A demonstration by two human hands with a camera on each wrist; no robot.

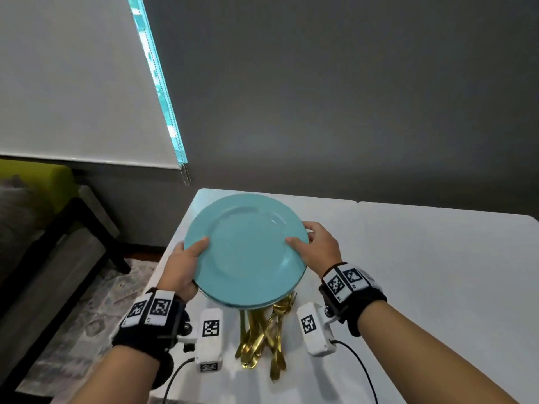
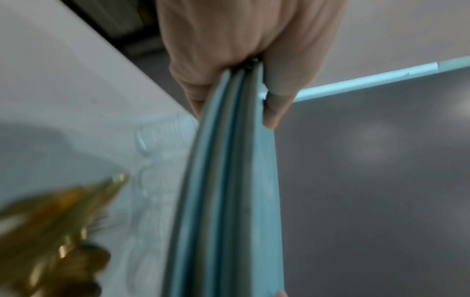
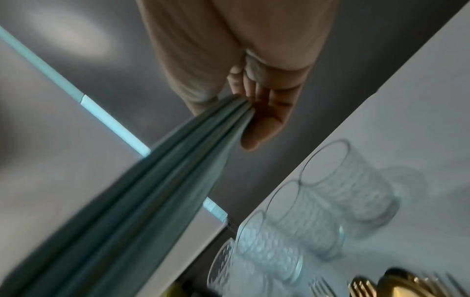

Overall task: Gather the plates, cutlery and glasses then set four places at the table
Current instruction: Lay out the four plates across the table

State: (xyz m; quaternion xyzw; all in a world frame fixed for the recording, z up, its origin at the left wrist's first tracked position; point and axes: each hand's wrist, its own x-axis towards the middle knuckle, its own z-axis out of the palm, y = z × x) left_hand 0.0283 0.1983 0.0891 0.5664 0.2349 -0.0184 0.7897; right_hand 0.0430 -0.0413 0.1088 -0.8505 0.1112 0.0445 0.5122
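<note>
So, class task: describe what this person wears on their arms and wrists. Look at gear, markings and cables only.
Both forearms are bare, with no sleeves. The left wrist and right wrist each carry a black band topped with white tiles printed with black square codes. A white box-shaped camera unit, also code-marked, is mounted beside each wrist, and a thin black cable trails from each unit.

plates (image 1: 248, 249) were plain turquoise | cutlery (image 1: 262, 339) below plates was gold | glasses (image 3: 330, 205) were clear, dimpled (blurred) | table (image 1: 423, 272) under plates was white | wall (image 1: 350, 97) beyond plates was grey
</note>
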